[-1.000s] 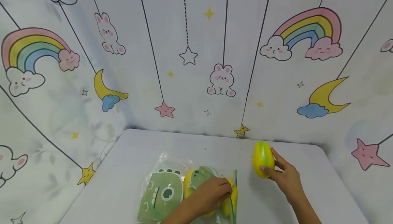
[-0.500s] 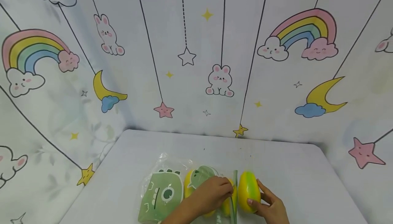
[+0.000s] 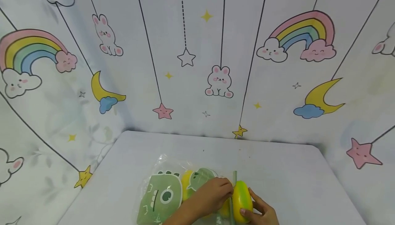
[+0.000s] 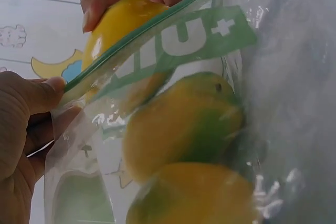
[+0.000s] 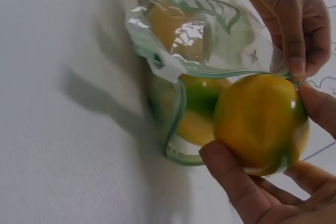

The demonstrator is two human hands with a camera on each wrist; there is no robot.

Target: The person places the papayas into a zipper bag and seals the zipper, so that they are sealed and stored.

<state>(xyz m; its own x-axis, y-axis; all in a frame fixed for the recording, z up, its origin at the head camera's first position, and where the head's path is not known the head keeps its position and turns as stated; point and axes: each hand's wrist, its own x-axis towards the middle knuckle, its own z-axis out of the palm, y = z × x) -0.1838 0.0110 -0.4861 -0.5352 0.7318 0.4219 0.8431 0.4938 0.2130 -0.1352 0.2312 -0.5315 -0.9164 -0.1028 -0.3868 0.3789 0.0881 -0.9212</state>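
Note:
A clear zip bag (image 3: 163, 199) with a green monster print lies on the white table, its green-edged mouth facing right. My left hand (image 3: 211, 194) pinches the rim of the mouth between thumb and fingers. In my right hand (image 3: 263, 213), thumb and fingertips grip a yellow-green mango (image 3: 242, 197). The right wrist view has this mango (image 5: 260, 121) right at the parted mouth, with most of it still outside the film. Through the plastic, the left wrist view reveals a mango (image 4: 181, 124) and another mango (image 4: 194, 198) inside.
The white tabletop (image 3: 287, 170) extends behind and to the right of the bag. Behind it rises a white backdrop (image 3: 191, 87) printed with rainbows, moons, stars and rabbits.
My right hand has brought the mango down and leftward from the table's right side to the bag's mouth. The left hand has kept its pinch on the rim throughout.

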